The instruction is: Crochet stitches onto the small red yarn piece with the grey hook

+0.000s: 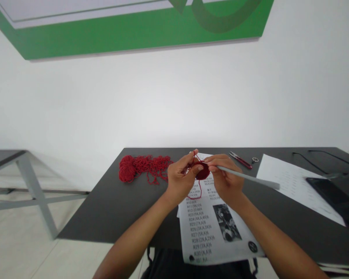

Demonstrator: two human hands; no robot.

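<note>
A small dark red crochet piece (203,171) is pinched in my left hand (182,174), whose thumb presses on it. Red yarn runs over a raised finger of that hand, and a loose strand hangs below. My right hand (227,179) is closed around a crochet hook with a long grey handle (256,179), which points out to the right. The hook's tip meets the piece near its upper edge; the exact stitch is too small to make out. Under both hands lies a printed pattern sheet (200,232) with row notes and a photo. To the left sits a red yarn ball (127,169) with loose tangled yarn (152,166).
Thread snips (241,159) with red handles and a small metal ring (255,159) lie behind my right hand. Farther right are another paper (293,186), a black phone (334,199) and eyeglasses (322,170). The dark table (104,217) stands against a white wall.
</note>
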